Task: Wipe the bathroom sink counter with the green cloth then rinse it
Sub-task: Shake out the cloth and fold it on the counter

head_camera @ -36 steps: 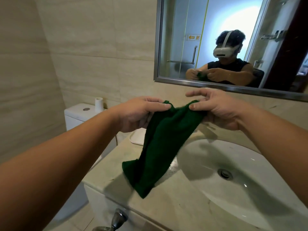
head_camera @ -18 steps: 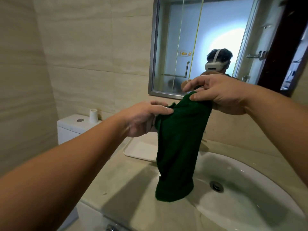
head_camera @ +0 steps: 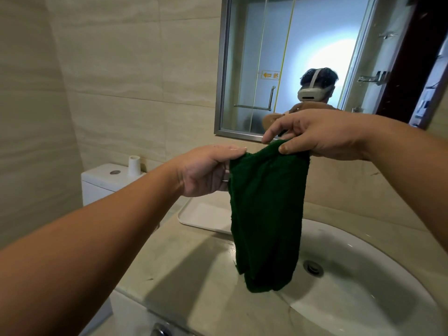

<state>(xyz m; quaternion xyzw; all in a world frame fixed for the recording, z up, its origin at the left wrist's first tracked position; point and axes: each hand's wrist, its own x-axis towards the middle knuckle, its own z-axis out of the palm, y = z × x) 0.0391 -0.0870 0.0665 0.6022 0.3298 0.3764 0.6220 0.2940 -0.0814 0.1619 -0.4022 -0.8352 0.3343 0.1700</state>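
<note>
The cloth [head_camera: 266, 214] hangs above the sink [head_camera: 363, 299], set in the counter [head_camera: 189, 275]. A tray [head_camera: 203, 214] lies behind; the toilet tank [head_camera: 101, 183] stands left

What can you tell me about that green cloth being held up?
The cloth is dark green with a fuzzy, towel-like pile. It hangs limp and folded lengthwise in soft vertical creases, held up by its top edge. The left hand pinches its upper left corner and the right hand grips the upper right, slightly higher. Its bottom end dangles where the counter meets the sink rim; whether it touches them I cannot tell.
</note>
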